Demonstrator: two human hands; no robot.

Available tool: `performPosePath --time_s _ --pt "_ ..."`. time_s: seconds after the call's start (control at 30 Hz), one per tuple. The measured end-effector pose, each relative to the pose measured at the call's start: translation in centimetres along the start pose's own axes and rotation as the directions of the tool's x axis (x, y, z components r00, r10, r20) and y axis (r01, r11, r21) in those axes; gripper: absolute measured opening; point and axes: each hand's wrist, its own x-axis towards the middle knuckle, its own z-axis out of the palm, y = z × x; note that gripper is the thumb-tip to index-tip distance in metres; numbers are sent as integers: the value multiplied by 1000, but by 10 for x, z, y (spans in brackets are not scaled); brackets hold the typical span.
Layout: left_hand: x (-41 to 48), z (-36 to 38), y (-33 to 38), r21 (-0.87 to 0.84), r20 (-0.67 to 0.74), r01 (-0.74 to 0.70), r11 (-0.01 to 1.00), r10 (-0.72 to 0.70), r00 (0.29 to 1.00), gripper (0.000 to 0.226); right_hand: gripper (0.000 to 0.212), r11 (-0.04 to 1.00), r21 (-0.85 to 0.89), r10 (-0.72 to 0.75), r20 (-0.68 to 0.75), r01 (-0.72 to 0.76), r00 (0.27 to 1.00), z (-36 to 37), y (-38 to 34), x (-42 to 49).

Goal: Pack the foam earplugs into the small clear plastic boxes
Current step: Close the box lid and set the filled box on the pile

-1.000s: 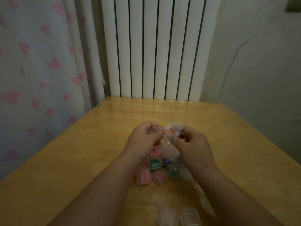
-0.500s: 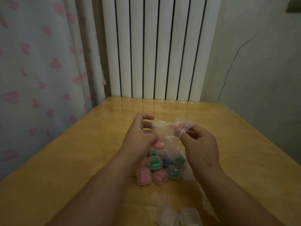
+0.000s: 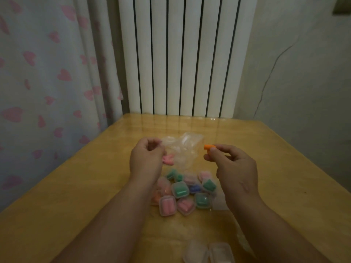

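On the yellow wooden tabletop (image 3: 76,186), near its middle, the left hand (image 3: 146,162) has its grip curled on a crumpled clear plastic bag (image 3: 182,147). Toward the near edge cluster small clear plastic boxes (image 3: 180,189) holding coloured earplugs. The right hand (image 3: 233,168) has its grip pinched on one raised orange foam earplug (image 3: 208,147).

Hands now apart, right hand (image 3: 234,168) drawn clear of the clear bag (image 3: 182,149) – an orange earplug (image 3: 209,147) pinched at its fingertips, left hand (image 3: 147,161) alone holding the bag, bag now spread open.

Boxes (image 3: 182,194) lie on the table (image 3: 76,196), bag (image 3: 182,147) behind them.
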Motion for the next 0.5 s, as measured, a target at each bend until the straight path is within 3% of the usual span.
performPosePath --time_s 0.07,0.2,0.4,0.5 --pt "7 -5 -2 -50 -80 76 996 -80 994 20 5 1000 -25 5 14 -4 1000 0 0 0" --pt "22 -11 -8 -223 -107 201 954 -228 968 12 5 998 -65 12 63 -8 998 1 2 -1" --pt "24 -13 -14 -79 -156 261 962 -270 950 25 4 990 -142 36 150 -14 988 4 7 0" --pt "23 -12 -15 54 -174 225 973 -213 962 27 2 984 -176 52 187 -19 981 4 8 0"
